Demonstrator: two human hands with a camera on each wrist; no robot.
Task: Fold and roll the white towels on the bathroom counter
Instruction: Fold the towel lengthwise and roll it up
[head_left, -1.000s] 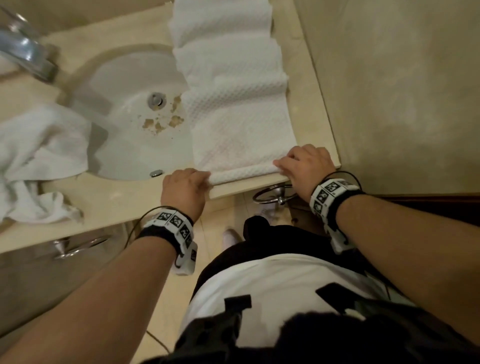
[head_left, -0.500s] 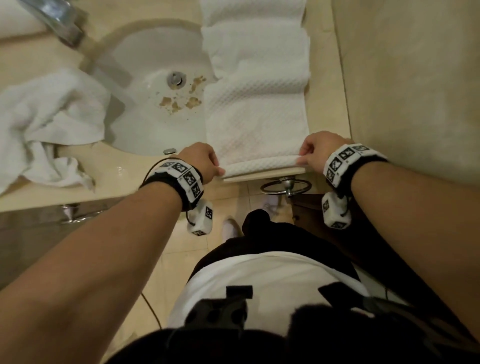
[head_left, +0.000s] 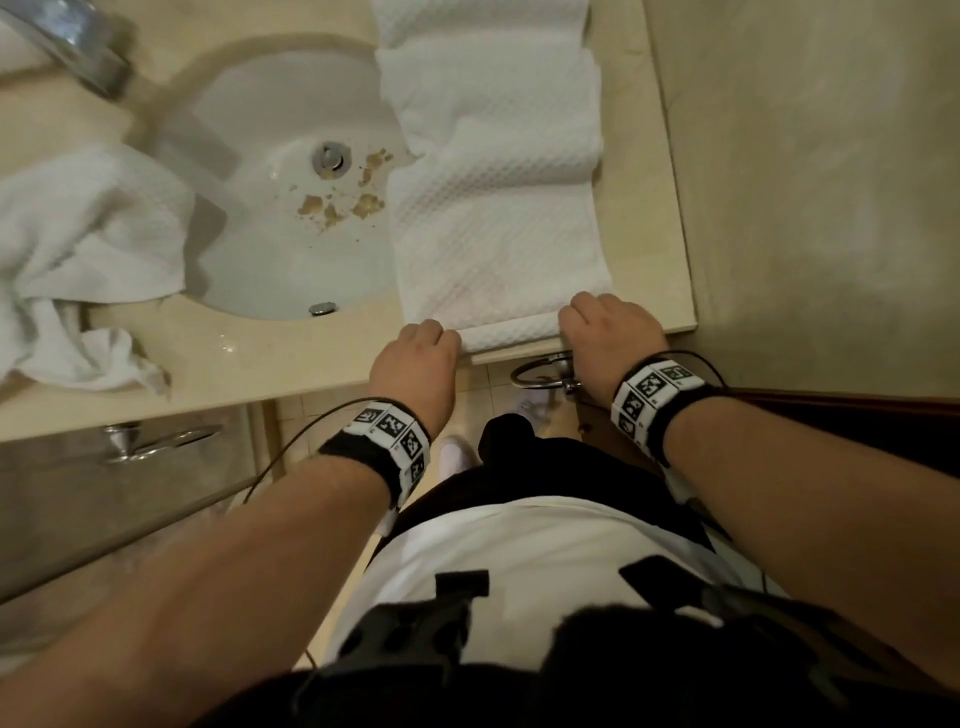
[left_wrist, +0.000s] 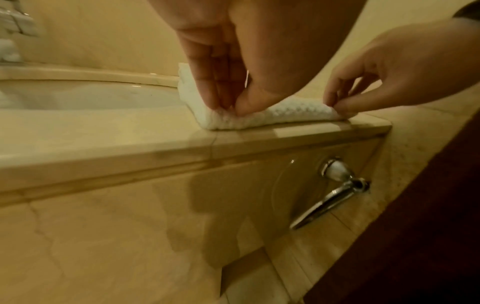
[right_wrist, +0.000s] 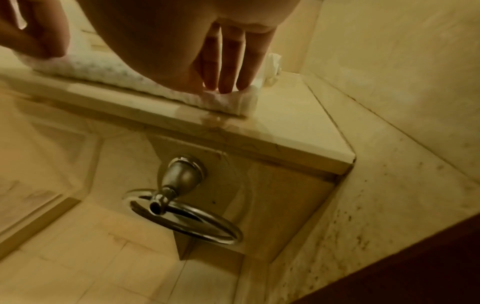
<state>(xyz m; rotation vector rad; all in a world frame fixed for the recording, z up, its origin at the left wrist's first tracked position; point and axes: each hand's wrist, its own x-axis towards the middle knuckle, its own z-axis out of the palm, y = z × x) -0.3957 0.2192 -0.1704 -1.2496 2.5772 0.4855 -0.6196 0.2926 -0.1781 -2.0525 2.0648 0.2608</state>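
A long white waffle-weave towel (head_left: 493, 208) lies folded into a strip along the right of the counter (head_left: 291, 358), rumpled toward the far end. Its near end (left_wrist: 285, 115) is turned over into a small roll at the counter's front edge. My left hand (head_left: 421, 353) pinches the roll's left corner between thumb and fingers (left_wrist: 228, 102). At the right corner my right hand (head_left: 608, 322) pinches the roll (right_wrist: 228, 96) the same way. A second white towel (head_left: 88, 249) lies crumpled left of the sink.
The sink basin (head_left: 270, 249), with brown debris near its drain, sits left of the strip. A chrome faucet (head_left: 78, 47) is at the far left. A towel ring (right_wrist: 187, 218) hangs below the counter edge. A wall (head_left: 831, 156) bounds the counter on the right.
Both hands have stayed at the towel's near end and curled its edge over into a small roll. The head view has shifted, so the sink now sits lower in the picture.
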